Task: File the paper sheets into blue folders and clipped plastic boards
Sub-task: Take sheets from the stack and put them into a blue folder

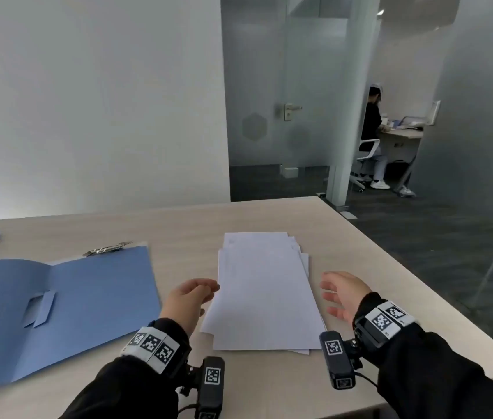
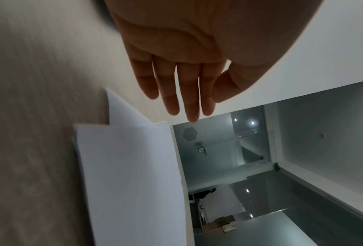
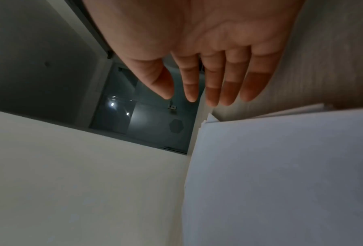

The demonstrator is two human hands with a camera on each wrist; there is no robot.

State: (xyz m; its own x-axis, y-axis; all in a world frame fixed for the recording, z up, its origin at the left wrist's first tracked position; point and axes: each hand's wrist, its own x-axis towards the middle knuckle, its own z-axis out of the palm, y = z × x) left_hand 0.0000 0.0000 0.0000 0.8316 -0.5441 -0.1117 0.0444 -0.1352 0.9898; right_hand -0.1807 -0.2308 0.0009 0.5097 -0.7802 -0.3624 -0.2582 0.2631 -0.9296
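with both the left hand [image 1: 189,299] and right hand [image 1: 342,293] spread flat and empty beside the uneven paper stack [image 1: 264,293] at the frame's lower centre, a careless squeeze risked fanning or buckling the sheets.

Paper stack [image 1: 264,291] lies on the worktop [image 1: 190,220], open folder [image 1: 57,306] to its left. Left hand [image 1: 189,297] and right hand [image 1: 342,293] flank the stack.

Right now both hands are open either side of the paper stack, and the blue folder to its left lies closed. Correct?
Not quite. The blue folder lies open, its inner pocket showing, as the head view shows. The rest holds: the left hand and right hand are open on either side of the paper stack, and the folder is left of it.
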